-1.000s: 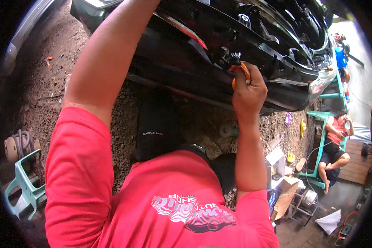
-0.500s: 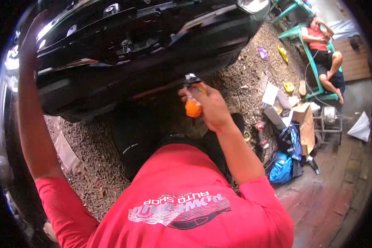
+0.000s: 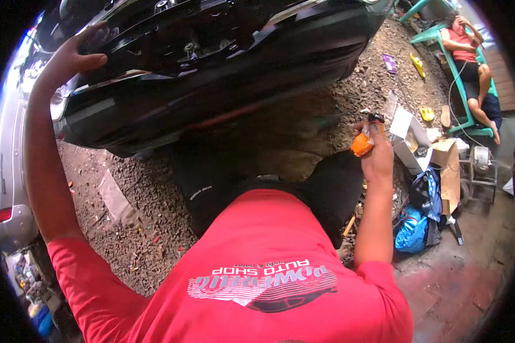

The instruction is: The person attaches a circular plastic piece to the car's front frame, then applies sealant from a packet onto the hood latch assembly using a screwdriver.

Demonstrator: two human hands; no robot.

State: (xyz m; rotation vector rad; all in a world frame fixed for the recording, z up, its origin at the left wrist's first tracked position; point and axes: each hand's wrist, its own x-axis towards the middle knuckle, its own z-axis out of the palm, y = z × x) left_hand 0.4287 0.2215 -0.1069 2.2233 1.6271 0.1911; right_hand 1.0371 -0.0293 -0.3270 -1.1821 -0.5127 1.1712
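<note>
My left hand (image 3: 77, 57) reaches up to the black car body panel (image 3: 229, 86), its thumb apart and its fingers laid out on or against the dark surface; the fingertips are hard to make out. Low on the right, my right hand (image 3: 379, 154) is closed around an orange object with a black top (image 3: 362, 144), perhaps a small tool; its exact kind does not show. It is held above the right knee, apart from the panel. Black-clad legs (image 3: 332, 183) are bent beneath the panel's lower edge.
Gravel (image 3: 137, 228) covers the ground, with a flat pale scrap (image 3: 115, 197) on it. At right lie an opened white box (image 3: 409, 137), a brown paper bag (image 3: 446, 177) and a blue plastic bag (image 3: 412, 228). Another person (image 3: 469, 68) reclines on a green chair (image 3: 463, 114). A light-coloured vehicle (image 3: 14, 171) stands left.
My right hand has moved right, away from the panel, with the orange object. My left hand now shows more clearly on the dark panel. The view has shifted slightly.
</note>
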